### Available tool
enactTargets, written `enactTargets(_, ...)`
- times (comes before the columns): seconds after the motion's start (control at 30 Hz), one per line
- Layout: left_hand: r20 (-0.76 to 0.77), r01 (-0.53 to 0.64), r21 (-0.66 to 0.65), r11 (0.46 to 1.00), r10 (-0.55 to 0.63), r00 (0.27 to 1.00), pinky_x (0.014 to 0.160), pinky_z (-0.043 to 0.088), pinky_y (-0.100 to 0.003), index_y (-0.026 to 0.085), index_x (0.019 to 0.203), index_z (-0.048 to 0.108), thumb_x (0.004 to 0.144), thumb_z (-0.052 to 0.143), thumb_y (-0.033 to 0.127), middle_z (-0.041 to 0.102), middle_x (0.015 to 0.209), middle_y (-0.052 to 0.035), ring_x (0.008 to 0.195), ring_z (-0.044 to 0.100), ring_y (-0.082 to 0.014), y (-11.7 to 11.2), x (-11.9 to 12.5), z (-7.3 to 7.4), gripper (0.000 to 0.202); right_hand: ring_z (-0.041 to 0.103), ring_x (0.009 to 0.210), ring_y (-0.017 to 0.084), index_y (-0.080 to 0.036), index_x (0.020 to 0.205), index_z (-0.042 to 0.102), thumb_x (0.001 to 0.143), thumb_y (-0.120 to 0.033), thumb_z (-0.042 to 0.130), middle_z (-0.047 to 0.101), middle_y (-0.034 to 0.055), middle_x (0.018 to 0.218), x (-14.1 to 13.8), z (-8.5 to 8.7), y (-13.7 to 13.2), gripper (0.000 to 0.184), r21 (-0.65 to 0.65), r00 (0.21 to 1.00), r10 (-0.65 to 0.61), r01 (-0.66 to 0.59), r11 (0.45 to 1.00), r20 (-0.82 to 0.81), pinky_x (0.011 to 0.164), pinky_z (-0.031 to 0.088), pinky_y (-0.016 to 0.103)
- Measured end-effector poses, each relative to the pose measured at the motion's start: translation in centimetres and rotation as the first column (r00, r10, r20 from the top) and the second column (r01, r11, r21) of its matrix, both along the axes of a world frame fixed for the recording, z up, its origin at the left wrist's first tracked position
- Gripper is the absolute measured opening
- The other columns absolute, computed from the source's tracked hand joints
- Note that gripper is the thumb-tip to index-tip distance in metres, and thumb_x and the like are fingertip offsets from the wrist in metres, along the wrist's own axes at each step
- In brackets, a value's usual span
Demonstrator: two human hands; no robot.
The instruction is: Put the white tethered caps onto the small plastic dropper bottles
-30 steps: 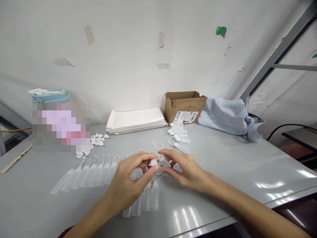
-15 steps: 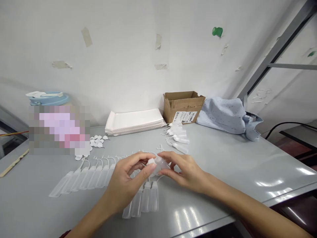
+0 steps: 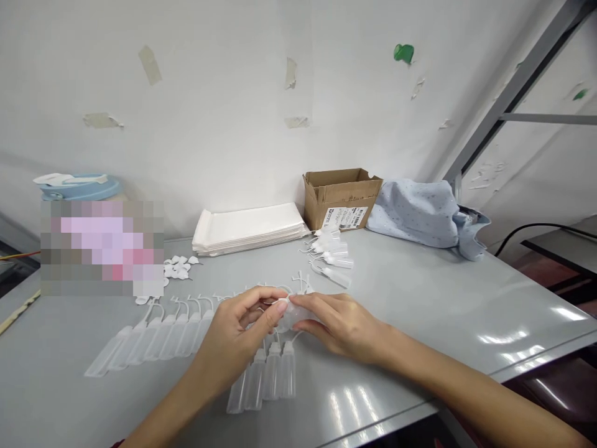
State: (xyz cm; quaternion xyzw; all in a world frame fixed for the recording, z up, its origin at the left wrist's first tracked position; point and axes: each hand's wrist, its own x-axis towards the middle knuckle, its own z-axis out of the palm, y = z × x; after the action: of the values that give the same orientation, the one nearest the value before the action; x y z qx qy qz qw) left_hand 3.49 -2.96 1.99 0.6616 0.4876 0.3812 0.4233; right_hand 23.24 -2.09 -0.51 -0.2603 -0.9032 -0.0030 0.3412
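Note:
Above the middle of the table, my right hand (image 3: 338, 320) grips a small translucent squeeze bottle (image 3: 293, 316) lying nearly sideways. My left hand (image 3: 242, 330) pinches the white cap (image 3: 282, 302) at the bottle's neck between thumb and forefinger; fingers partly hide where cap and bottle meet. Under and in front of the hands lies a short row of similar bottles (image 3: 281, 373) with thin cap straps. Another row of bottles (image 3: 153, 339) stretches to the left, its far end behind my left hand.
Several bottles with needle tips (image 3: 336, 261) lie near a cardboard box (image 3: 342, 199). Stacked white padded envelopes (image 3: 249, 230) rest against the wall. Loose white caps (image 3: 177, 267) lie at left beside a blurred-out patch. A light blue cloth (image 3: 413, 214) is heaped at the back right of the grey table (image 3: 420, 311).
My left fingers have closed in over the cap, so less of it shows. The right fingers have slid closer to the bottle's neck. The whole view has shifted slightly.

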Motion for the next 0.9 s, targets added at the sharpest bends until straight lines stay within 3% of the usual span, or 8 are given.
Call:
enactTargets(0.4,0.087,0.182,-0.266,0.947,-0.164,0.983,0.056,0.049,-0.026,0.018,0.081,0.068,0.082,0.061,0.041,0.059,0.064,0.0010,0.058,0.056,-0.0129,1.1,-0.9,0.0,0.024,0.067,0.068,0.016,-0.013,0.102,0.053,0.096,-0.021,0.044,0.070,0.0088,0.083,-0.1,-0.2,-0.3,0.013,-0.108,0.998,0.030,-0.024,0.994,0.056,0.058,0.053,0.026)
enactTargets(0.6,0.064,0.159,-0.163,0.974,-0.150,0.987,0.064,0.050,-0.024,0.021,0.082,0.074,0.075,0.070,0.034,0.067,0.075,-0.0013,0.070,0.060,-0.0143,1.0,-1.2,-0.3,0.015,0.065,0.066,0.014,-0.014,0.103,0.053,0.094,-0.028,0.050,0.070,0.0093,0.088,-0.1,-0.2,-0.2,0.016,-0.274,0.996,0.007,-0.032,0.961,-0.089,0.059,0.051,0.025)
enactTargets(0.77,0.073,0.222,-0.033,0.974,-0.219,0.973,0.068,0.050,-0.022,0.023,0.082,0.076,0.078,0.066,0.023,0.067,0.086,-0.0029,0.078,0.061,-0.0143,1.1,-1.1,-0.5,0.011,0.062,0.063,0.014,-0.015,0.102,0.057,0.090,-0.025,0.056,0.071,0.0065,0.086,-0.3,0.3,-0.4,0.016,-0.487,0.978,-0.075,-0.030,0.873,-0.195,0.057,0.049,0.024)
enactTargets(0.9,0.093,0.216,-0.025,0.976,-0.213,0.973,0.070,0.051,-0.021,0.025,0.085,0.077,0.079,0.065,0.023,0.065,0.091,-0.0028,0.082,0.061,-0.0142,0.9,-1.0,-0.7,0.013,0.065,0.075,0.016,-0.013,0.108,0.058,0.089,-0.020,0.054,0.071,0.0089,0.095,-0.6,0.7,-0.4,0.021,-0.580,0.976,-0.068,-0.065,0.812,-0.205,0.065,0.051,0.027)
